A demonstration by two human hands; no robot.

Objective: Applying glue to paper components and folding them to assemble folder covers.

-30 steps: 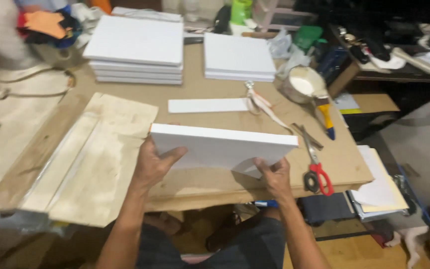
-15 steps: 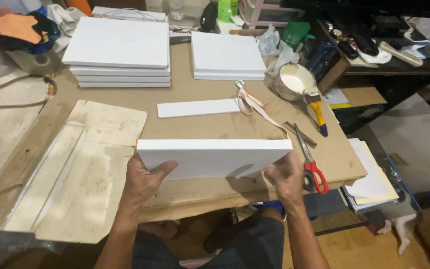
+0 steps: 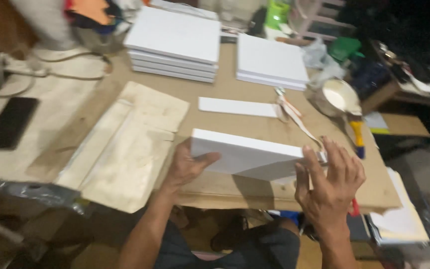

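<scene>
A flat white board (image 3: pixel 247 154) hovers above the near edge of the brown table (image 3: pixel 235 119). My left hand (image 3: pixel 187 167) grips its left end, thumb on the front face. At the board's right end is my right hand (image 3: pixel 332 187), fingers spread, palm against the edge. A narrow white strip (image 3: pixel 237 107) lies on the table just beyond the board. Two stacks of white boards sit farther back: a taller stack (image 3: pixel 175 42) on the left and a lower stack (image 3: pixel 269 62) on the right.
A pale wooden panel (image 3: pixel 125 144) lies left of the board. A black phone (image 3: pixel 10 122) rests far left. A white bowl of paste (image 3: pixel 339 97) and a yellow-handled tool (image 3: pixel 357 134) sit right. Papers (image 3: pixel 399 224) lie lower right, with clutter along the back.
The board has tilted and shifted right. My right hand has opened its fingers and now rests against the board's right edge instead of gripping it. The camera view swung left.
</scene>
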